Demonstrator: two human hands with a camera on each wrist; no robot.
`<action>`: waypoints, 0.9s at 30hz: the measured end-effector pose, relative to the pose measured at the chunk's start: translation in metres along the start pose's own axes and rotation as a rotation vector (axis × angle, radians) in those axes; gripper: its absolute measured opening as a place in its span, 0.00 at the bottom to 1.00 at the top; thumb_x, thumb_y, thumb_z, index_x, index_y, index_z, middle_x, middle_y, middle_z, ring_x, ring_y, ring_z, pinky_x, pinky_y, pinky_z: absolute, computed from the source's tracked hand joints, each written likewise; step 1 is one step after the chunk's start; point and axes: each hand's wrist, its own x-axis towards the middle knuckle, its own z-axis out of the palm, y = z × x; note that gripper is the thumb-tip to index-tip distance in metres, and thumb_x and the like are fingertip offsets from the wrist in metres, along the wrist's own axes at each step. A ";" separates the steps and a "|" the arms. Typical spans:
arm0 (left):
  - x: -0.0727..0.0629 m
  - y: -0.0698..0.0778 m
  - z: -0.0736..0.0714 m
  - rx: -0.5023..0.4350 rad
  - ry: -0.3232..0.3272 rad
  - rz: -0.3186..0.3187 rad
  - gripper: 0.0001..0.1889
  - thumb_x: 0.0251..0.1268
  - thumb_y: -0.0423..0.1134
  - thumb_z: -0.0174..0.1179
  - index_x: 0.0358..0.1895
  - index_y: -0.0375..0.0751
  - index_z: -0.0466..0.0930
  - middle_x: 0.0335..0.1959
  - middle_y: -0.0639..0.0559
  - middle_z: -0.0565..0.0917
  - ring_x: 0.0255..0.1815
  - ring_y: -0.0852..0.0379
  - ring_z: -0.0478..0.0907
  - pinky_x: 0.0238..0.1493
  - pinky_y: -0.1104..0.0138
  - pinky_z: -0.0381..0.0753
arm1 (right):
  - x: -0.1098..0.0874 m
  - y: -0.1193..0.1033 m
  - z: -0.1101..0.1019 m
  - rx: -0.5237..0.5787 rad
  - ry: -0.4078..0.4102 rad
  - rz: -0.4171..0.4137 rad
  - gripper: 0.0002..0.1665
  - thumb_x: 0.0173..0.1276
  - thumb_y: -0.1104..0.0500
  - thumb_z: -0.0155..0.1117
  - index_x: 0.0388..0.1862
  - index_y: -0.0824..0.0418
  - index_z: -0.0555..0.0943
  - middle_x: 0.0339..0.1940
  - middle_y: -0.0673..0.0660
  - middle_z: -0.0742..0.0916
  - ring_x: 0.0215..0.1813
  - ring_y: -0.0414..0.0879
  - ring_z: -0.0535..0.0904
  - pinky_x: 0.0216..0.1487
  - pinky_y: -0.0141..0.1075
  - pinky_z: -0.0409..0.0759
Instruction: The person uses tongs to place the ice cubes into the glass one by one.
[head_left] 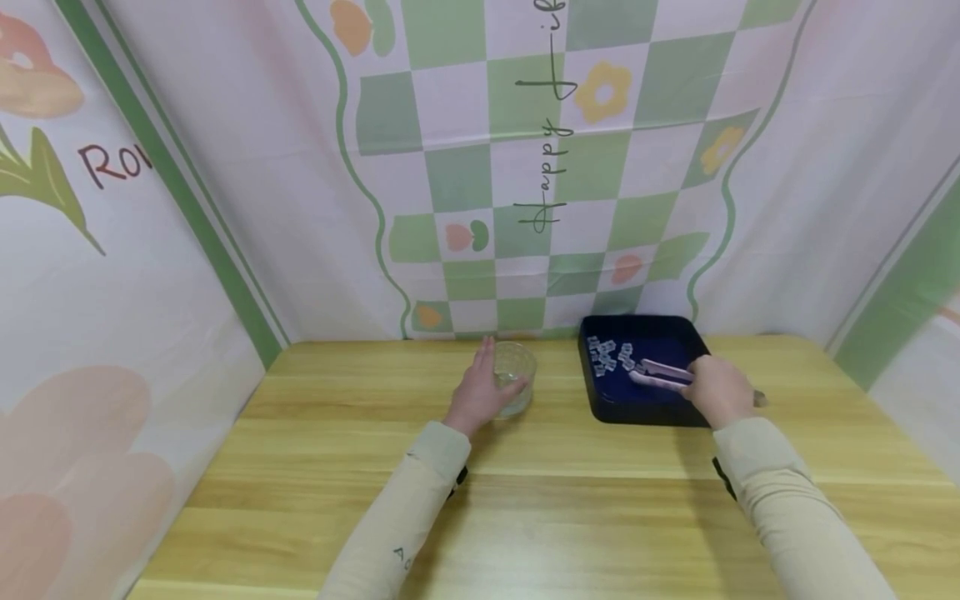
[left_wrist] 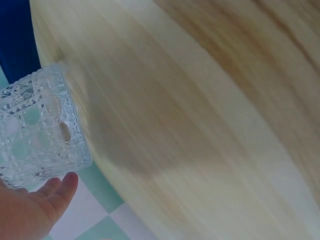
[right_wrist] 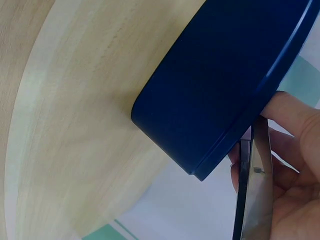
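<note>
My left hand (head_left: 477,392) holds a clear, textured glass (head_left: 516,379), fingers along its left side and thumb across the front. In the left wrist view the cut pattern of the glass (left_wrist: 40,127) shows, with fingertips at its side. My right hand (head_left: 720,390) grips a pair of tongs (head_left: 656,379) over the dark blue tray (head_left: 645,414). The open tong tips point left, close to small clear pieces (head_left: 602,357) clustered in the tray's left part. In the right wrist view the tongs' metal handle (right_wrist: 257,185) stands out from the hand, and the tray's outer wall hides the tips.
The wooden table (head_left: 525,517) carries the glass left of the tray. Behind its far edge hangs a patterned cloth (head_left: 525,167) with green and white checks, and printed cloth also stands at both sides.
</note>
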 end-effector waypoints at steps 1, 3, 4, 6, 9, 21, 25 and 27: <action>0.000 0.000 0.000 0.000 -0.001 0.001 0.50 0.64 0.61 0.55 0.77 0.39 0.38 0.79 0.46 0.43 0.76 0.41 0.53 0.71 0.49 0.65 | 0.000 0.000 0.000 -0.002 0.000 -0.004 0.15 0.51 0.65 0.69 0.35 0.75 0.81 0.30 0.72 0.84 0.32 0.65 0.80 0.30 0.54 0.77; 0.000 0.000 0.000 -0.005 -0.003 0.000 0.50 0.64 0.60 0.56 0.77 0.39 0.37 0.79 0.46 0.43 0.76 0.41 0.53 0.71 0.49 0.65 | 0.000 0.000 0.001 -0.002 0.001 -0.011 0.15 0.52 0.65 0.69 0.35 0.75 0.81 0.31 0.72 0.85 0.33 0.66 0.80 0.31 0.54 0.78; 0.000 0.000 0.000 -0.007 -0.004 -0.002 0.50 0.63 0.60 0.57 0.77 0.40 0.37 0.79 0.46 0.43 0.76 0.41 0.53 0.71 0.49 0.65 | 0.000 0.000 0.002 -0.002 0.003 -0.015 0.15 0.52 0.65 0.69 0.35 0.76 0.81 0.31 0.73 0.85 0.33 0.66 0.80 0.32 0.54 0.78; 0.000 0.000 0.000 -0.007 -0.003 -0.003 0.51 0.62 0.60 0.58 0.77 0.40 0.37 0.79 0.46 0.43 0.76 0.41 0.54 0.70 0.49 0.66 | 0.001 0.000 0.002 -0.001 0.002 -0.022 0.15 0.52 0.65 0.69 0.36 0.76 0.81 0.33 0.73 0.85 0.34 0.67 0.80 0.33 0.55 0.78; -0.001 0.000 -0.001 -0.005 0.004 0.000 0.52 0.61 0.59 0.60 0.77 0.40 0.38 0.79 0.45 0.44 0.75 0.40 0.55 0.68 0.49 0.69 | 0.001 0.000 0.003 0.003 0.000 -0.026 0.16 0.53 0.65 0.69 0.37 0.77 0.81 0.35 0.74 0.85 0.37 0.69 0.80 0.36 0.56 0.79; 0.000 -0.004 -0.002 0.003 0.017 0.005 0.53 0.60 0.58 0.62 0.77 0.39 0.39 0.79 0.45 0.45 0.75 0.39 0.57 0.69 0.48 0.67 | 0.001 0.001 0.004 0.021 -0.031 -0.034 0.13 0.55 0.68 0.67 0.37 0.77 0.82 0.37 0.75 0.85 0.40 0.71 0.79 0.39 0.58 0.79; 0.000 -0.003 -0.002 0.004 0.013 0.003 0.53 0.59 0.58 0.62 0.77 0.40 0.38 0.79 0.45 0.45 0.75 0.40 0.56 0.70 0.48 0.66 | 0.000 0.000 0.003 0.022 -0.025 -0.045 0.13 0.55 0.67 0.67 0.37 0.77 0.82 0.37 0.75 0.85 0.40 0.71 0.79 0.40 0.58 0.79; 0.000 -0.003 -0.002 0.001 0.013 0.008 0.53 0.59 0.57 0.63 0.77 0.39 0.39 0.79 0.44 0.45 0.75 0.40 0.56 0.70 0.48 0.66 | 0.000 0.000 0.002 0.023 -0.027 -0.044 0.13 0.55 0.67 0.67 0.37 0.77 0.82 0.36 0.75 0.85 0.39 0.70 0.80 0.39 0.58 0.79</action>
